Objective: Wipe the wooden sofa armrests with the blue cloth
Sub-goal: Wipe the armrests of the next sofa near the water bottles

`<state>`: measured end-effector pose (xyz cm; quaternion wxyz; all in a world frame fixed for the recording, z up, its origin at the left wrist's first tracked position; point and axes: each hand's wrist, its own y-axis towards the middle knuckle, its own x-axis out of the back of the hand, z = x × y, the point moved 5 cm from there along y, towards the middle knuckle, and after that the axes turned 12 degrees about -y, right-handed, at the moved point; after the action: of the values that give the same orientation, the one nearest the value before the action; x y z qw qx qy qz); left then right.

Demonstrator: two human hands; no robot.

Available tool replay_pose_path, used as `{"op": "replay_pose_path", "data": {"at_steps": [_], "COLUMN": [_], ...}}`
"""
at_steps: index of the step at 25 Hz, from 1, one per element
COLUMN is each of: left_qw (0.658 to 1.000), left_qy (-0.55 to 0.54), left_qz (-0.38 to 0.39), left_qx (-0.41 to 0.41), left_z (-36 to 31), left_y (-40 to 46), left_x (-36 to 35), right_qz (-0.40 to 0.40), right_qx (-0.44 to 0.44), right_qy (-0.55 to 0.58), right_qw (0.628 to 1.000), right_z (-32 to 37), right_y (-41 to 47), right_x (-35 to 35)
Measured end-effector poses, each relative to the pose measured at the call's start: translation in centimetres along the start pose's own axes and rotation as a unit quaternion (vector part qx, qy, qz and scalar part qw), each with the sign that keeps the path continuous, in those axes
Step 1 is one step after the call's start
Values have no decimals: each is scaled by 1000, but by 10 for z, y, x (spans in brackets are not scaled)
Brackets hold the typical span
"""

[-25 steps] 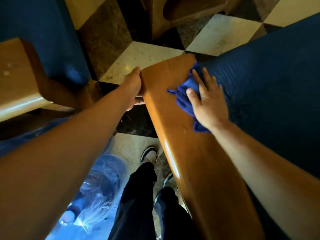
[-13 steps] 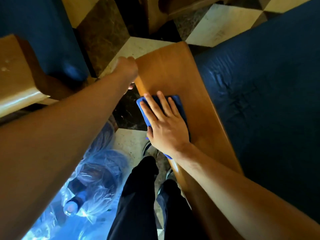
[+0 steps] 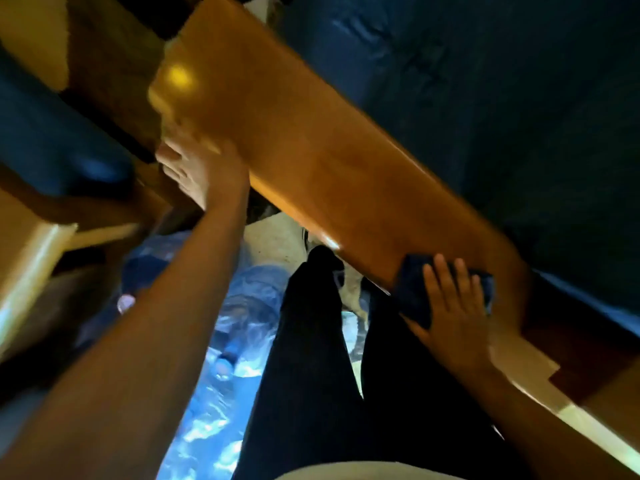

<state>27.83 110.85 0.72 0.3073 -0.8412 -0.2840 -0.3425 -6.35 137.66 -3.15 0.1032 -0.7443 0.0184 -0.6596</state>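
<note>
A long glossy wooden armrest (image 3: 311,140) runs from upper left to lower right across the head view. My right hand (image 3: 450,313) lies flat with straight fingers on the blue cloth (image 3: 412,292), pressing it onto the near end of the armrest. My left hand (image 3: 201,168) holds the armrest's left edge near its far end; motion blur hides how its fingers lie. The dark blue sofa cushion (image 3: 519,98) lies right of the armrest.
A second wooden armrest (image 3: 31,258) and blue cushion (image 3: 52,140) stand at the left. Shiny plastic-wrapped bottles (image 3: 235,327) lie on the floor between the two sofas. My dark-trousered legs (image 3: 311,358) stand close beside the armrest.
My right hand has slid the blue cloth down the armrest toward my body, from its middle to its near end. The view has tilted and blurred. My left hand stays near the far end.
</note>
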Motion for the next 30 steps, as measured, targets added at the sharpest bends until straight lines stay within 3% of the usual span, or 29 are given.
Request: {"op": "replay_pose_path", "data": {"at_steps": [2, 3, 6, 9, 10, 12, 14, 16, 19, 21, 24, 25, 27, 30], "left_qw": [972, 935, 777, 587, 543, 511, 505, 492, 486, 502, 537, 567, 664, 826], "left_qy": [80, 111, 206, 298, 321, 356, 377, 377, 364, 354, 307, 278, 230, 202], "left_qz": [107, 179, 335, 419, 422, 411, 399, 402, 404, 413, 451, 456, 420, 276], "left_qx": [-194, -286, -492, -626, -651, -666, -666, -674, -684, -672, -644, -628, -574, -448], "left_z": [-28, -35, -28, -1, 5, 8, 7, 8, 8, 6, 2, -3, -19, -43], "left_y": [-52, -85, -180, -256, -271, -287, -287, -284, -277, -277, -278, -270, -233, -143], "left_x": [-22, -39, -83, -116, -124, -138, -145, -143, -138, -138, -134, -132, -129, -110], "right_qz": [10, 16, 21, -9, -1, 49, 81, 81, 41, 74, 74, 58, 54, 62], "right_qx": [-33, -51, -105, -101, -88, -73, -154, -308, -447, -453, -324, -296, -250, -173], "right_qy": [19, 28, 21, 48, 65, 95, 61, 35, 108, 154, 143, 140, 151, 146], "right_qw": [999, 998, 994, 994, 994, 992, 983, 947, 887, 875, 932, 943, 955, 972], "right_z": [-8, -13, -28, -32, -29, -25, -36, -45, -29, -3, 29, 32, 33, 35], "right_y": [-28, -41, -74, -84, -86, -103, -134, -166, -176, -148, -71, -42, 18, 100], "right_x": [-9, -12, -15, -11, -12, -15, -19, -17, -15, -9, 8, 11, 19, 31]}}
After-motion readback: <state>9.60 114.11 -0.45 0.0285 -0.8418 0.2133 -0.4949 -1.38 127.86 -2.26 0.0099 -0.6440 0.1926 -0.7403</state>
